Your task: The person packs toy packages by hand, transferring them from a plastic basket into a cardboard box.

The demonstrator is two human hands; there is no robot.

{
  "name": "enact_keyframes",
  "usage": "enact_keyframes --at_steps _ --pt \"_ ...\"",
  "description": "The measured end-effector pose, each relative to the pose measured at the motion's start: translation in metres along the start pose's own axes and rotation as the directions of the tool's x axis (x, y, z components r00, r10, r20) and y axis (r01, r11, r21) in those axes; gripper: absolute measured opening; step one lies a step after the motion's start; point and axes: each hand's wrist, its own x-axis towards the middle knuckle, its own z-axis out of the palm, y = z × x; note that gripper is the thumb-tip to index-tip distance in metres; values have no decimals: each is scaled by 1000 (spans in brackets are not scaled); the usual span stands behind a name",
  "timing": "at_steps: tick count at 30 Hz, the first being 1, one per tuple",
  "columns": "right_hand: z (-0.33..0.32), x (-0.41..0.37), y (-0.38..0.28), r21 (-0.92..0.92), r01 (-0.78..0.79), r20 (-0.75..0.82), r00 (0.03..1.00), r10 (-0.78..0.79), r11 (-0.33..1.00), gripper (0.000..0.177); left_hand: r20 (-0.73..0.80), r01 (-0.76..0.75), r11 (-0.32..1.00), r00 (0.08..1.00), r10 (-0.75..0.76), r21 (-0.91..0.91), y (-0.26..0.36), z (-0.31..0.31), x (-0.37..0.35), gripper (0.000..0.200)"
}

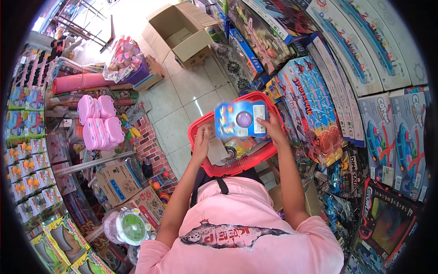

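Note:
My right hand (274, 129) is closed on the right edge of a blue carded toy pack (222, 130), which has a round purple piece in its middle and a white sticker on its right side. The pack is held up above a red plastic basket (244, 168). My left hand (202, 140) is at the basket's left side, a little away from the pack; its fingers are slightly blurred and look loosely open, holding nothing visible. Inside the basket lie a piece of cardboard (216, 151) and several packaged toys (242, 147), partly hidden by the pack.
An open cardboard box (194, 45) stands on the tiled floor (175, 107) ahead. Boxed toys, one a Spider-Man box (308, 107), line the right side. To the left are pink cases (102, 132), a green fan (133, 228) and a purple bin (139, 76) of dolls.

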Motion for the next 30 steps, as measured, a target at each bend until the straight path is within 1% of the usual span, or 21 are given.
enact_keyframes --at_steps 1,2,3,5,6,7,8,9,11,13,14,15,17,18,19,20,21,23,24,26,30 --pt "4 -2 -5 -3 -3 5 1000 3 1000 50 -25 -36 994 999 34 -103 11 -6 -3 46" --pt "9 -3 -8 162 -23 49 999 15 987 52 -53 -74 976 996 65 -204 22 -11 -6 51" --pt "14 -5 -12 320 -52 94 995 23 946 53 -59 -72 976 996 61 -206 31 -15 -7 51" --pt "40 -15 -23 301 -92 162 986 44 949 58 42 -129 952 988 146 -279 42 -23 -10 62" --pt "56 -18 -22 274 -79 237 972 13 959 60 31 -126 951 990 140 -283 41 -24 -13 62" --pt "72 -20 -20 249 -65 311 950 -16 966 62 -19 -94 912 995 94 -399 41 -24 -16 62" --pt "84 -15 -3 149 -96 408 913 27 984 60 -62 -70 857 997 45 -510 40 -24 -18 65" --pt "96 -11 13 46 -115 495 866 77 992 58 -71 -71 855 997 40 -513 48 -27 -20 65" --pt "126 -29 -2 -36 -124 517 847 125 992 53 -215 10 796 961 -176 -605 68 -33 -19 61" --pt "136 -25 12 -221 11 688 710 148 975 56 -267 19 811 939 -215 -585 58 -49 -21 60" --pt "137 -22 19 -277 65 705 692 157 959 66 -277 27 831 936 -216 -555 52 -58 -25 58" --pt "136 -17 28 -283 65 707 689 162 957 66 -285 36 851 934 -215 -525 47 -65 -29 56" --pt "133 -5 52 -537 127 583 770 259 834 80 -294 38 855 930 -220 -518 42 -78 -40 54" --pt "134 3 67 -539 129 586 767 261 832 80 -301 45 859 926 -227 -510 39 -83 -45 53" --pt "136 11 83 -737 53 367 869 333 674 85 -308 53 863 922 -235 -502 35 -88 -50 51" --pt "137 17 97 -875 -61 124 931 343 481 91 -299 64 866 924 -239 -495 29 -92 -55 49" --pt "139 21 110 -876 -57 128 930 344 479 91 -303 64 866 922 -241 -496 26 -94 -59 49" --pt "143 26 125 -871 -171 70 884 462 460 92 -296 109 885 918 -265 -454 21 -96 -66 47" --pt "145 27 122 -873 -169 72 884 462 458 92 -286 133 889 917 -278 -438 18 -97 -68 47" --pt "149 28 117 -876 -203 43 872 488 438 84 -281 145 879 913 -296 -455 11 -96 -70 48" --pt "148 32 138 -857 -123 115 901 417 501 71 -264 173 864 908 -327 -474 7 -92 -70 50"
